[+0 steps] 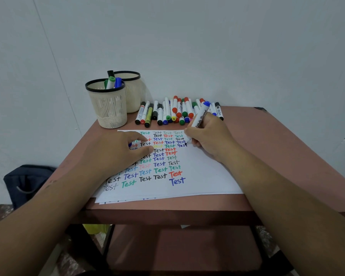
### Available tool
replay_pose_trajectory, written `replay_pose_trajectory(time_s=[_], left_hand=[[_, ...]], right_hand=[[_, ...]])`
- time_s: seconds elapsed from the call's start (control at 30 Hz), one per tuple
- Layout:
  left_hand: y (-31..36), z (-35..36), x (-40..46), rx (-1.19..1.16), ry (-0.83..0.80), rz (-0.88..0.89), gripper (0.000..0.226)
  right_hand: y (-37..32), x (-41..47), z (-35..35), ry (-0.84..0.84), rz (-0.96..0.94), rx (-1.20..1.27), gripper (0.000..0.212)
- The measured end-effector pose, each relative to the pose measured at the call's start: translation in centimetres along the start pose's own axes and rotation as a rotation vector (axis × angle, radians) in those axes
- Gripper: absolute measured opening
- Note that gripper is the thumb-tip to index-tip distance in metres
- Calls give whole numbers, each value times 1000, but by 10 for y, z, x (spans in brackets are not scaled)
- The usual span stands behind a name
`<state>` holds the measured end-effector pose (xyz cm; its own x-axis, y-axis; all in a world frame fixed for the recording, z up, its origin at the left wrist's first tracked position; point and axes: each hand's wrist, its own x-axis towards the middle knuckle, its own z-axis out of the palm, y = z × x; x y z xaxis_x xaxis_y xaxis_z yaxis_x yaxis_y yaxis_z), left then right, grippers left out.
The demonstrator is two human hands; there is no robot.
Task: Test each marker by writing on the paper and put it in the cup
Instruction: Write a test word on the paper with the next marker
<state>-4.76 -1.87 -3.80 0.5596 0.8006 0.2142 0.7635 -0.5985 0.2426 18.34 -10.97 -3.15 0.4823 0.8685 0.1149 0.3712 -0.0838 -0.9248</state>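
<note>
Step in hand: writing test w/ one marker. Right hand (208,136) pinches a whiteboard marker (200,116), blue end up, dark tip down on the paper (203,174) at the right end of a row of "Test" words, upper part of sheet. Ink colour at tip hard to tell, looks dark.

Left hand (120,150) lies on the paper's left side, fingers loosely bent, holding the sheet down; a blue bit shows under the fingers, prob. the cap, can't confirm.

Front cup (108,108) at back-left of surface (287,156) holds a few markers; second cup (132,92) just behind it. Untested pile (177,112) lies along the wall edge.

Next, est.: finish word, lift tip, recap, reach across to back-left and drop marker in front cup. Then pick another from pile.
</note>
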Motion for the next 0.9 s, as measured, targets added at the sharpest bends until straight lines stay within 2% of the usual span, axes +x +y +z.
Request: replay_pose_trajectory(time_s=[0.13,0.2,0.3,0.4,0.43,0.5,0.57,0.63,0.9], left_hand=[[-2,2,-2,48,45,4,61],[-4,5,-2,-26,77,-38,61],[-7,15,0,-260,103,-39,37],[-10,19,2,-315,140,33,22],[-10,18,2,-314,138,30,19],[-10,14,2,-284,120,35,15],[-9,10,0,-254,139,113,10],[-5,5,-4,-235,171,175,12],[-5,3,-5,-233,209,263,16]], right_hand=[[3,3,1,6,27,71,14],[4,4,1,40,19,121,15],[1,3,0,105,-12,211,29],[0,6,-1,124,-64,309,51],[0,6,-1,114,-78,350,50],[-3,4,-1,58,-86,479,37],[-6,-1,-2,-45,-84,646,17],[-7,-5,-4,-152,-79,757,9],[-8,-13,2,-271,-104,628,15]])
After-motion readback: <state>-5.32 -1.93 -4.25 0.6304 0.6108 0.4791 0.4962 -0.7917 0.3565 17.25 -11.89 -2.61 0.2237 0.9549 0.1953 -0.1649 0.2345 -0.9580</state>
